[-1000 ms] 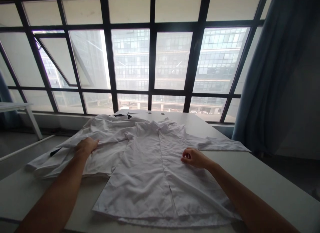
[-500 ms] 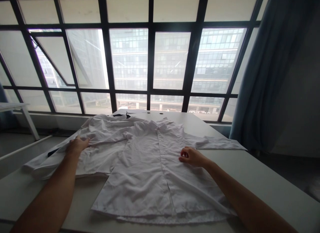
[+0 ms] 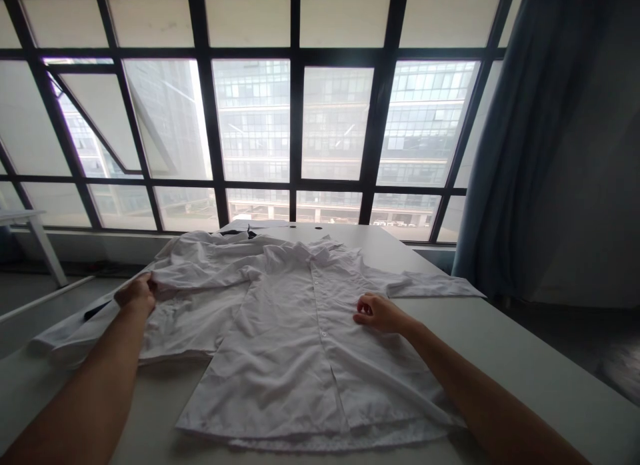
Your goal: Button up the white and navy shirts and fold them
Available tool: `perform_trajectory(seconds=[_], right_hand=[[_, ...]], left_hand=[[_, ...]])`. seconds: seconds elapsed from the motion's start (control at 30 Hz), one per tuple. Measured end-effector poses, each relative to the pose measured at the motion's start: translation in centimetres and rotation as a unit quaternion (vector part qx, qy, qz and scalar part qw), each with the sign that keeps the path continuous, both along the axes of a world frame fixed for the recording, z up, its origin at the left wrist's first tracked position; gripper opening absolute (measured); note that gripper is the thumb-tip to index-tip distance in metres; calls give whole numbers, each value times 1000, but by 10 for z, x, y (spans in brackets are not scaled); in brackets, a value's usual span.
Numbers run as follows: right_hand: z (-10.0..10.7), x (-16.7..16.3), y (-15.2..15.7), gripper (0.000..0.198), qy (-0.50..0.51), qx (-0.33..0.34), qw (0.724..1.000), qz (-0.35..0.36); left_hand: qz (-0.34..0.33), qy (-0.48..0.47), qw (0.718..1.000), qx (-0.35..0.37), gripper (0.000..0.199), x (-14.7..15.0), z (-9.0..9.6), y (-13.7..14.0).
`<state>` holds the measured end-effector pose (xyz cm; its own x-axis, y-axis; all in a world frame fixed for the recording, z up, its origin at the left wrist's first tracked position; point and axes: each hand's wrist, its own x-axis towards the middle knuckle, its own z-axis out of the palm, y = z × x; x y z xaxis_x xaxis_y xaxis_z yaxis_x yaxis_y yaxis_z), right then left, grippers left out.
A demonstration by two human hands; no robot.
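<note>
A white button-up shirt (image 3: 280, 358) lies front up on the table, collar at the far end, with its right-hand sleeve (image 3: 430, 284) stretched out to the side. Its other sleeve (image 3: 195, 276) runs left across more white cloth. At the end of that sleeve my left hand (image 3: 137, 292) is closed, pinching the fabric between thumb and fingers. My right hand (image 3: 379, 312) is at the shirt front, right of the button placket (image 3: 320, 318). Its fingers are loosely curled, and no cloth shows between them.
Other white garments (image 3: 185, 328) lie rumpled beneath and left of the shirt, with a dark strip at the left edge. The white table (image 3: 505, 358) reaches toward large windows. A blue-grey curtain (image 3: 515, 158) hangs at right; another white table (image 3: 35, 215) stands at left.
My left hand has moved left along the sleeve and closed on its end. The right hand keeps its place on the shirt. The view has shifted slightly.
</note>
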<state>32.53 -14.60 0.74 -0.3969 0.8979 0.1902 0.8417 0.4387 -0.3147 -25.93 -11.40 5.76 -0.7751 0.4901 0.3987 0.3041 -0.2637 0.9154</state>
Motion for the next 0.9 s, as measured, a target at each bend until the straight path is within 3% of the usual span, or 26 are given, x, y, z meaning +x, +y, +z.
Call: perform_trajectory(seconds=[0.1, 0.17, 0.23, 0.3, 0.4, 0.47, 0.5, 0.57, 0.7, 0.8, 0.9], right_hand=[[0, 0, 0, 30, 0, 0, 1000, -3], [0, 0, 0, 30, 4, 1, 1000, -2], [-1, 0, 1, 30, 18, -2, 1000, 2], [-1, -2, 3, 31, 59, -14, 998, -2], [-2, -6, 6, 38, 206, -95, 973, -39], [-1, -10, 5, 48, 310, -176, 933, -58], [0, -11, 4, 54, 338, -211, 915, -57], [2, -15, 0, 64, 332, -253, 908, -34], [8, -27, -13, 64, 216, -247, 944, 43], [10, -40, -24, 58, 165, -207, 960, 94], [10, -51, -30, 50, 129, -183, 970, 99]], left_hand=[[-10, -59, 998, 12, 36, 31, 22, 0], [-67, 1, 997, 26, 38, 72, 33, -10], [-203, 180, 961, 46, 39, 127, 34, -29], [-374, 340, 862, 31, 37, 183, 24, -53], [-563, 462, 685, -15, 34, 244, -3, -83], [-620, 483, 618, -19, 31, 259, -19, -89], [-628, 484, 609, -20, 29, 260, -25, -88], [-606, 476, 637, -24, 28, 252, -30, -81], [-488, 491, 720, -42, 27, 218, -24, -56], [-398, 516, 752, -98, 25, 187, -23, -37], [-345, 513, 770, -161, 40, 159, -33, -20]])
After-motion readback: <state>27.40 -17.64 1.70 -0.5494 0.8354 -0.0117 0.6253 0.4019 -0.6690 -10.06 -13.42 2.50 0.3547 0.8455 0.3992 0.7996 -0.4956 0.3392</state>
